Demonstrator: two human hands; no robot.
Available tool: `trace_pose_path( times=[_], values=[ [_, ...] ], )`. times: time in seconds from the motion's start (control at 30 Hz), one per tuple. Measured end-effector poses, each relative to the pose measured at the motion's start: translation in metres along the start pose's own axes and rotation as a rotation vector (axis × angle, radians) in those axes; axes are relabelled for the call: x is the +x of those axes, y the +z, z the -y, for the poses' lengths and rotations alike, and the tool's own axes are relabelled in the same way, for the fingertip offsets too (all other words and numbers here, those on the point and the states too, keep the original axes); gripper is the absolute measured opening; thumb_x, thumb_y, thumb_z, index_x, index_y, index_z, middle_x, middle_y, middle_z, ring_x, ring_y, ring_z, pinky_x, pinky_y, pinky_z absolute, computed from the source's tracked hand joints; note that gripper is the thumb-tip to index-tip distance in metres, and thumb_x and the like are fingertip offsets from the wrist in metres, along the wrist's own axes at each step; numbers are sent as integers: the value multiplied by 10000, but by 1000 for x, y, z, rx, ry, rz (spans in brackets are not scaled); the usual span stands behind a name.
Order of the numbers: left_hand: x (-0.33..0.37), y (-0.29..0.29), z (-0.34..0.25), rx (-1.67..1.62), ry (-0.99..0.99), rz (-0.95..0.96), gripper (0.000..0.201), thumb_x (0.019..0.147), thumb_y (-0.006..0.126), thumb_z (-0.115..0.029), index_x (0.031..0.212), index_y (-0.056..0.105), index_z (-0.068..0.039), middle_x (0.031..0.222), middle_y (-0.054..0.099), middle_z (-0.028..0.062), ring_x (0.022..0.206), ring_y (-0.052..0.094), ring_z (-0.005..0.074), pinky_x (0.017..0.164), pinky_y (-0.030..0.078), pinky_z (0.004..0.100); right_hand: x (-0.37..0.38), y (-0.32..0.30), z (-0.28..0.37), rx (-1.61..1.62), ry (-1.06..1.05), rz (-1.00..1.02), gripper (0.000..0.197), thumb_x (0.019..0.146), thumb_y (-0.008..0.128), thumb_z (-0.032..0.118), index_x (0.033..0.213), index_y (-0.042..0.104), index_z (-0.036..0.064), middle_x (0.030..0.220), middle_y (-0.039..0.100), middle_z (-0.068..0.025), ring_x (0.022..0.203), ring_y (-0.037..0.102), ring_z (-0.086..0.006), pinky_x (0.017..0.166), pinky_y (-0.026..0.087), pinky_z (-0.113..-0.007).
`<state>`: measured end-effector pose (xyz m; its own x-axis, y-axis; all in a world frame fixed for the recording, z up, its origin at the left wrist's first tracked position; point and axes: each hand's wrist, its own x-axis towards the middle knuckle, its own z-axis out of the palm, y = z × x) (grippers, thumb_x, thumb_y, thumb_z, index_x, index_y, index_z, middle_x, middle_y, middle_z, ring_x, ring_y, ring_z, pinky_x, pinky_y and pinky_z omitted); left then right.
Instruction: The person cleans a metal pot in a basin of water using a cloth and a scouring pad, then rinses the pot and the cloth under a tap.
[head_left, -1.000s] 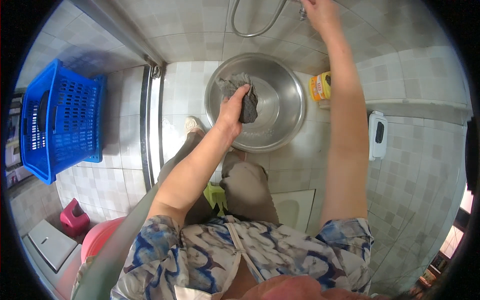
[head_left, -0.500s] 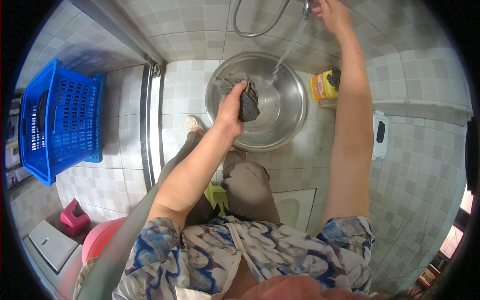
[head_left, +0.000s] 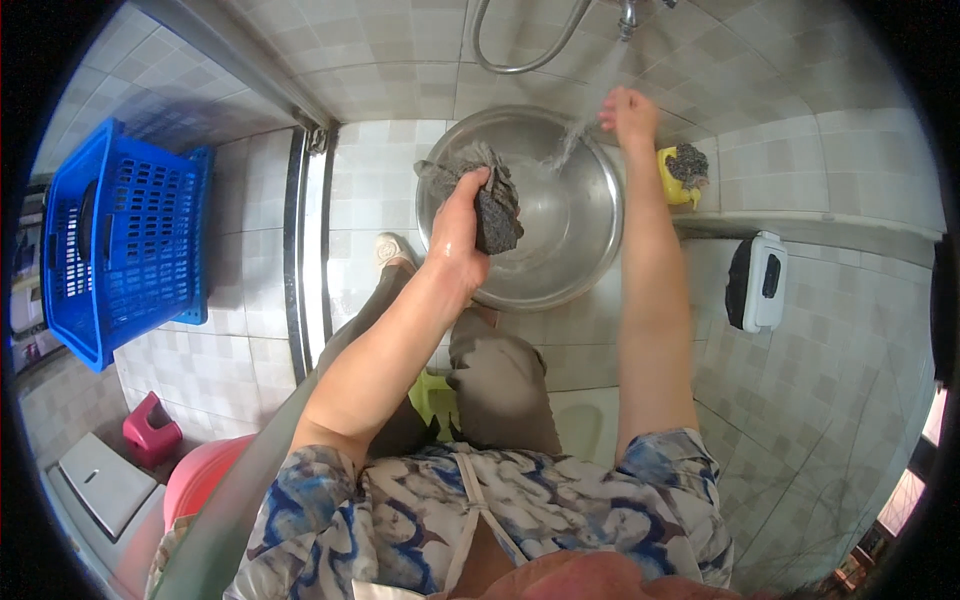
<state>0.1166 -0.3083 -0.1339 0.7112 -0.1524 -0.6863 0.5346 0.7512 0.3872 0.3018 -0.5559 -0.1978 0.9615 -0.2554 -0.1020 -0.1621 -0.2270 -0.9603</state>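
The left hand [head_left: 458,232] is closed on a dark wet cloth [head_left: 492,205] above the steel basin [head_left: 590,235], hiding part of it. The right hand [head_left: 628,112], fingers loosely open, is under the blurred water stream [head_left: 575,140]

Dark grey cloth [head_left: 492,205]; silver basin [head_left: 575,240]; blue basket [head_left: 125,240]; blue-white patterned shirt [head_left: 520,520].

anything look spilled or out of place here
Nothing stands out. Water runs from the tap past the right hand into the steel basin, and the left hand holds a dark wet cloth over it.
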Motion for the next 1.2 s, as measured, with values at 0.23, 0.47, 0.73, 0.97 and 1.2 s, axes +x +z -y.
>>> trace_pose_path(
  times=[0.23, 0.47, 0.73, 0.97, 1.2],
  values=[
    [6, -17, -22, -111, 49, -68, 314, 849, 513, -321, 989, 576, -46, 876, 608, 101, 779, 584, 253, 723, 486, 386, 35, 21, -50, -36, 218, 154, 164, 877, 515, 125, 920, 597, -9, 812, 641, -139, 644, 646, -210, 504, 524, -294],
    [5, -23, -41, -164, 129, -121, 318, 853, 499, -309, 1013, 567, -42, 897, 597, 103, 801, 574, 259, 744, 475, 390, 34, 62, -77, -1611, -311, 539, 241, 850, 510, 194, 997, 635, 49, 1016, 635, -174, 929, 605, -348, 809, 484, -425],
    [4, -19, -40, -224, 101, -57, 311, 853, 512, -301, 1014, 563, -40, 923, 595, 98, 816, 567, 261, 752, 483, 393, 42, 25, -80, -1230, -370, 486, 293, 886, 476, 253, 1107, 592, 99, 1100, 598, -181, 938, 608, -324, 818, 472, -426],
    [2, -19, -39, -239, 98, -44, 288, 845, 533, -299, 1002, 555, -59, 950, 587, 102, 836, 563, 262, 748, 488, 393, 20, -33, -47, -797, 88, 243, 321, 914, 424, 277, 1079, 583, 53, 896, 645, -148, 702, 651, -226, 640, 506, -347],
    [5, -19, -41, -239, 123, -83, 304, 842, 523, -328, 975, 565, -58, 873, 599, 95, 800, 577, 265, 739, 486, 405, 27, -75, 93, -638, -473, -58, 340, 931, 456, 324, 1072, 573, 38, 744, 642, -59, 609, 626, -137, 564, 482, -279]
  ],
)
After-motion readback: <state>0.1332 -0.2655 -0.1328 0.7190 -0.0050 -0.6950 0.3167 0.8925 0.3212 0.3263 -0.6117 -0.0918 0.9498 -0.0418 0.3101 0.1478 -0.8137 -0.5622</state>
